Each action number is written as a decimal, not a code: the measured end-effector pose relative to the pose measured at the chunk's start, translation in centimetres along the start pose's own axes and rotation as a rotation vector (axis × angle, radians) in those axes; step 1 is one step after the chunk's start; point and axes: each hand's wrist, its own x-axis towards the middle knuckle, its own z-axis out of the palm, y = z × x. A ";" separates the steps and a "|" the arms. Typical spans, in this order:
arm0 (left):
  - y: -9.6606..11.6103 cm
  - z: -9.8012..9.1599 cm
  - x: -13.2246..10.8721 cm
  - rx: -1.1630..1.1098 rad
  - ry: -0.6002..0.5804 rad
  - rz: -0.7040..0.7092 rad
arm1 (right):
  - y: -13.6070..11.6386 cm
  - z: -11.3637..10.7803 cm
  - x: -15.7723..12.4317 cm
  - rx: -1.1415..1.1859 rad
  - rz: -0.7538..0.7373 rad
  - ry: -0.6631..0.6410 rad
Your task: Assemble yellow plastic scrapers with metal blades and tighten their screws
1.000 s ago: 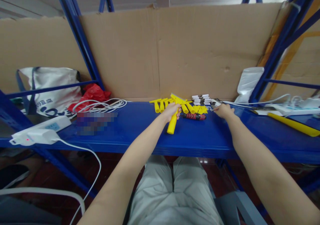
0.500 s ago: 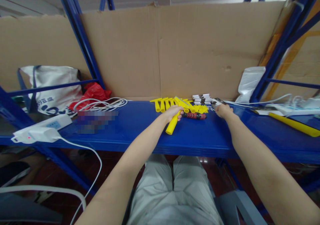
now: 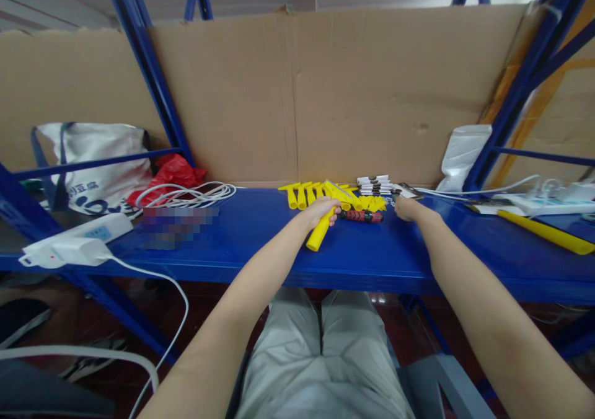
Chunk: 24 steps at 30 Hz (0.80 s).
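The left hand [image 3: 321, 211] grips a yellow plastic T-shaped tool [image 3: 317, 237], its butt toward seven o'clock over the blue metal worktop [image 3: 251, 230], while at three o'clock the right hand [image 3: 408, 209], grip impossible to tell, is beside small whitish pieces [image 3: 389, 201]

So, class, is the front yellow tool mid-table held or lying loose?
Held: the left hand is closed around the yellow tool, with one end jutting out on the near side, the other beyond the hand.
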 end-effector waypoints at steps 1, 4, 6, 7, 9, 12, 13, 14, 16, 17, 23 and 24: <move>0.0 0.0 0.0 0.000 0.003 -0.002 | -0.3 -0.1 -0.1 -0.002 0.002 -0.030; 0.1 0.0 -0.1 -0.001 0.010 -0.011 | -1.3 -0.7 -0.4 -0.015 0.013 -0.127; 0.1 0.0 -0.2 -0.007 0.010 -0.009 | -1.9 -1.2 -0.7 0.006 0.021 -0.138; 0.1 0.0 -0.2 -0.011 0.005 -0.009 | -2.3 -1.4 -0.8 0.041 0.028 -0.121; 0.1 0.0 -0.2 -0.016 -0.005 -0.009 | -3.3 -1.9 -1.1 0.187 0.033 -0.052; 0.1 0.1 -0.2 -0.009 -0.020 -0.015 | -5.2 -2.4 -1.7 0.513 -0.060 0.007; 0.1 0.2 -0.3 -0.003 -0.024 -0.013 | -6.0 -2.4 -1.9 0.614 -0.106 0.018; 0.1 0.3 -0.3 0.005 -0.029 -0.011 | -6.7 -2.4 -2.1 0.695 -0.145 0.028; 0.1 0.5 -0.4 0.023 -0.045 -0.009 | -8.0 -2.2 -2.4 0.800 -0.218 0.051; 0.2 0.6 -0.5 0.032 -0.052 -0.009 | -8.5 -2.0 -2.5 0.826 -0.249 0.056; 0.5 0.9 -1.1 0.063 -0.072 -0.021 | -10.0 -1.3 -2.7 0.828 -0.319 0.069; 0.5 0.9 -1.1 0.061 -0.073 -0.022 | -10.0 -1.2 -2.7 0.822 -0.327 0.076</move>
